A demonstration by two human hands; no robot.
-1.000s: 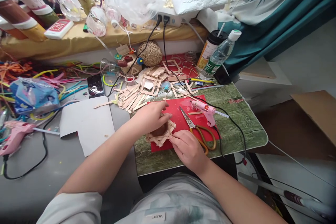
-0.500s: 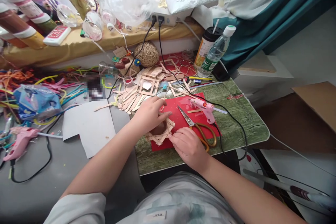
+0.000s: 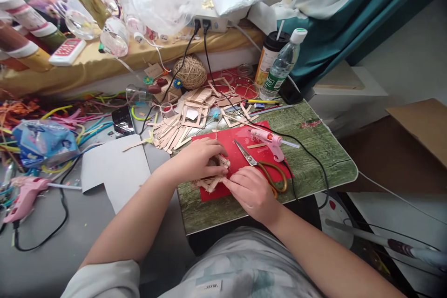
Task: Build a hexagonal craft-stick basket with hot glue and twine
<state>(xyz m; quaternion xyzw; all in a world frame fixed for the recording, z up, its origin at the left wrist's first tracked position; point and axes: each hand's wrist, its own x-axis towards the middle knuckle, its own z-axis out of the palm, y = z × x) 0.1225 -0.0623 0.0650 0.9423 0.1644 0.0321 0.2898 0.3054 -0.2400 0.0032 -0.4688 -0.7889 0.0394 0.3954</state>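
A small frame of glued wooden craft sticks (image 3: 213, 180) lies on a red mat (image 3: 244, 153) over a green patterned board (image 3: 314, 149). My left hand (image 3: 200, 158) rests on top of the frame and covers most of it, fingers curled over its far edge. My right hand (image 3: 249, 191) grips the frame's near right corner with fingertips. Scissors (image 3: 260, 167) with brown handles lie just right of my right hand. A pink glue gun (image 3: 268, 140) stands on the mat behind them.
A heap of loose craft sticks and stick frames (image 3: 188, 121) lies behind the mat. A twine ball (image 3: 190, 72), a water bottle (image 3: 282, 65) and a cup (image 3: 267, 58) stand at the back. Pipe cleaners (image 3: 70, 116), a second glue gun (image 3: 24, 195) and white card (image 3: 118, 170) cover the left.
My left hand has closed down over the stick frame, hiding its open middle. My right hand has stayed at the corner. The view has shifted slightly.
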